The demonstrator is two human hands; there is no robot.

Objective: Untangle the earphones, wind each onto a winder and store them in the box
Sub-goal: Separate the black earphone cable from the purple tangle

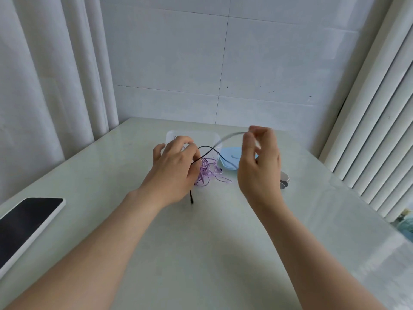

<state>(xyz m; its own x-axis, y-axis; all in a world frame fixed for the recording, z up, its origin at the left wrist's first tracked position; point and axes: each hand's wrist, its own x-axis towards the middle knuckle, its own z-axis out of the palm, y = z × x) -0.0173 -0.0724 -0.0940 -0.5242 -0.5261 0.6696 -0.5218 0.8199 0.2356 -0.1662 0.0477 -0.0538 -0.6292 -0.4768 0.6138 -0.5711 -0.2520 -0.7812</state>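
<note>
Untangling step. The purple earphones point(209, 173) lie in a knot mid-counter between both hands, and a black cable point(210, 149) arcs up out of them. The left hand point(174, 173) grips the black cable and touches the knot's left edge. The right hand point(259, 166), raised on the right, pinches a blurred pale strand point(230, 137); can't tell which set it belongs to. Probably best to anchor with the left and ease loops out slowly, no yanking. A clear box point(172, 134) sits just beyond, with a blue winder point(230, 157) far right and a phone point(24, 222) near left on the counter point(201, 242).

Earphones point(209, 173) lie on the table point(201, 253), the box point(173, 134) behind them.
</note>
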